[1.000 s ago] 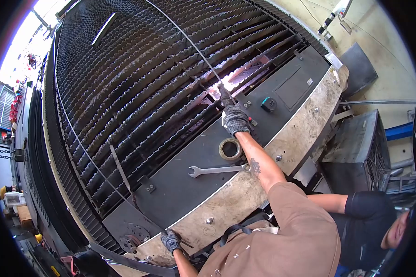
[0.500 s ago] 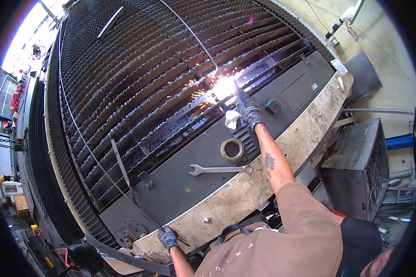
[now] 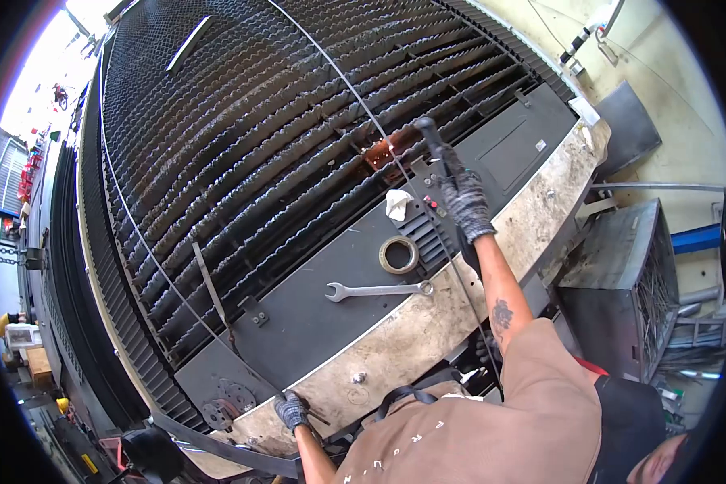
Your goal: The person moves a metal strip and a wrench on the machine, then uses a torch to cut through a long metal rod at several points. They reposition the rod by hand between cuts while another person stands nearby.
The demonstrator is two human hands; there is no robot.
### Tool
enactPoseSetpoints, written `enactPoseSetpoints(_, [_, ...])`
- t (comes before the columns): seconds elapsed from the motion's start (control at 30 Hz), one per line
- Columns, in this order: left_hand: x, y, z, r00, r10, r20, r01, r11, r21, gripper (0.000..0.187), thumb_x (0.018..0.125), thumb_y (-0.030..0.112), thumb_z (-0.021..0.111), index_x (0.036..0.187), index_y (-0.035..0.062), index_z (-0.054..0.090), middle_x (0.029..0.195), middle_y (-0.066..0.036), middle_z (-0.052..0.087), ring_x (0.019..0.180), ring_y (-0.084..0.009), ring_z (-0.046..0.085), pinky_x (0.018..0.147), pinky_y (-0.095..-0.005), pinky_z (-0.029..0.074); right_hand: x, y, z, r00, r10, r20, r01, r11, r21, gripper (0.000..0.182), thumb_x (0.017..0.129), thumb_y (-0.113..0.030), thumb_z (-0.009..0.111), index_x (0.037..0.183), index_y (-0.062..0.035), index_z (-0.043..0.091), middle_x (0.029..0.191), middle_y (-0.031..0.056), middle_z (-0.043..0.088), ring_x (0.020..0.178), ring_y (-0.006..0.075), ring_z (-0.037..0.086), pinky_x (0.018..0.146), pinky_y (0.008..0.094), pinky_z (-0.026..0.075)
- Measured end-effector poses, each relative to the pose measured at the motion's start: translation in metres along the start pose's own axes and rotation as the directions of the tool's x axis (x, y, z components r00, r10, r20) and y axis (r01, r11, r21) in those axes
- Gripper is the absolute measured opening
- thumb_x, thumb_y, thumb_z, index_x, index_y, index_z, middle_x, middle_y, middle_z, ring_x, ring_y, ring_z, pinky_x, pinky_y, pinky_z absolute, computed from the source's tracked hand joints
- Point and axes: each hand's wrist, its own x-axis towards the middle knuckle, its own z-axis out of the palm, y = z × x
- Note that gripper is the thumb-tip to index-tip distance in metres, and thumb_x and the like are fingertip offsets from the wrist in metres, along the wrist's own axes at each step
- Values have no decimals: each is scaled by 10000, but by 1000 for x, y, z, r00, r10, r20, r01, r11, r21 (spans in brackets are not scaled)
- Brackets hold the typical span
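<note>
My right hand [image 3: 466, 202], in a grey knit glove, is wrapped around a dark cutting torch [image 3: 430, 137]. The torch head points up and away, raised over the slats, with no arc. Left of it, an orange-red glow with small sparks [image 3: 384, 155] shows among the slats. A long thin metal strip [image 3: 331, 60] crosses the slats to that spot. My left hand [image 3: 293, 411], also gloved, is closed around the near end of another long thin strip [image 3: 165, 278] at the lower left edge. A white crumpled cloth [image 3: 397, 205] lies left of my right hand.
The slatted cutting bed [image 3: 242, 153] has jagged edges. On its grey front plate [image 3: 298, 323] lie a combination wrench [image 3: 379, 291] and a roll of tape [image 3: 398, 255]. A flat bar [image 3: 189, 42] rests at the far left. A metal box [image 3: 613, 250] stands at right.
The bright arc and spark shower have stopped, leaving a glow. My right hand has moved right and toward me with the torch. My left hand stays in place.
</note>
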Motion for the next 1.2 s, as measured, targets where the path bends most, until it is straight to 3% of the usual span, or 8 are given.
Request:
enactPoseSetpoints(0.13, [2, -5, -1, 992, -93, 81, 115, 936, -333, 317, 1032, 281, 579, 878, 5, 599, 590, -107, 602, 442, -223, 567, 433, -384, 470, -30, 43, -25, 960, -214, -182, 205, 977, -66, 626, 1007, -237, 589, 1594, -277, 376, 1559, 227, 455, 1316, 430, 552, 1043, 477, 507])
enactPoseSetpoints(0.27, [-1, 2, -14, 969, -191, 157, 240, 872, -427, 377, 1030, 403, 592, 888, 53, 605, 553, -70, 566, 404, -221, 537, 396, -361, 457, -52, 93, -14, 999, 44, -7, -44, 997, -58, 600, 1027, -324, 532, 1584, -163, 377, 1565, 243, 446, 1390, 420, 491, 1092, 457, 453])
enactPoseSetpoints(0.37, [2, -4, -26, 860, -395, 324, 507, 581, -637, 477, 986, 558, 608, 933, 85, 646, 581, -41, 555, 462, -225, 557, 456, -404, 475, -65, 180, 32, 955, 284, 80, -284, 959, -10, 488, 1063, -327, 481, 1489, -88, 492, 1485, 210, 549, 1290, 396, 569, 1022, 440, 466])
enactPoseSetpoints(0.43, [5, -5, -27, 832, -419, 365, 544, 482, -686, 494, 968, 602, 616, 960, 110, 660, 590, -30, 541, 484, -220, 560, 480, -422, 471, -97, 198, 39, 986, 5, -166, -5, 1000, 1, 451, 1076, -247, 502, 1487, -61, 492, 1417, 169, 608, 1289, 307, 582, 1069, 402, 449])
enactPoseSetpoints(0.67, [29, -1, -7, 914, -397, 84, 313, 559, -768, 362, 972, 476, 651, 837, 141, 662, 599, -38, 521, 488, -205, 492, 481, -389, 415, -132, 112, -46, 985, 32, -170, -35, 999, -16, 674, 976, -128, 653, 1594, -214, 396, 1478, 137, 597, 1285, 299, 628, 1060, 402, 478])
enactPoseSetpoints(0.8, [41, -28, -3, 933, -212, -292, 38, 862, -506, 430, 1016, 416, 617, 1025, 2, 731, 855, -92, 711, 755, -241, 599, 740, -387, 501, -126, 98, -102, 958, -159, -241, 165, 986, 6, 643, 963, -128, 670, 1562, -124, 436, 1521, 134, 554, 1333, 267, 582, 1085, 392, 462])
enactPoseSetpoints(1.07, [46, -17, 0, 952, -171, -254, -85, 649, -756, 297, 969, 245, 689, 1046, -37, 736, 991, -87, 727, 833, -233, 592, 823, -361, 497, -190, -99, -239, 812, -362, -458, 428, 902, 45, 679, 935, -108, 753, 1550, -129, 467, 1057, 39, 709, 726, 75, 608, 624, 277, 520])
enactPoseSetpoints(1.2, [102, -57, 24, 984, -175, -26, 83, 584, -807, 252, 975, 250, 646, 935, 15, 728, 838, -39, 660, 720, -224, 537, 706, -352, 475, -238, -167, -283, 831, -370, -416, 469, 867, 167, 634, 965, -196, 744, 1534, -112, 476, 1016, 51, 726, 708, 77, 625, 616, 261, 535])
